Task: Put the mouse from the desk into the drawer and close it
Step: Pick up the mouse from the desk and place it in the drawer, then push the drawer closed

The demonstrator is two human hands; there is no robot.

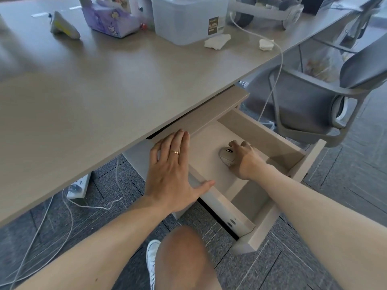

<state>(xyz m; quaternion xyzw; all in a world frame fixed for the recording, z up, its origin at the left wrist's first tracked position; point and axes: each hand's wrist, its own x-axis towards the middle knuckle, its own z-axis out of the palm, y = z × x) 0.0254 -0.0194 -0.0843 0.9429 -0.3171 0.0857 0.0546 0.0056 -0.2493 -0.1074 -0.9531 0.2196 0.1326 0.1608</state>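
- Head view: the drawer point(261, 130) stood pulled out beneath the tabletop point(104, 91).
- The mouse point(227, 156) lay on the drawer floor, the right hand point(244, 159) curled around it.
- The left hand point(171, 170) rested flat, fingers spread, on the drawer's left wall.

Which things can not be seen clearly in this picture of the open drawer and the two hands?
- Head view: the right hand covers much of the mouse, so the grip is unclear.
- The desk hides the back of the drawer.
- The left hand covers the drawer's near wall; contact is uncertain.
- The label on the plastic box is too small to read.
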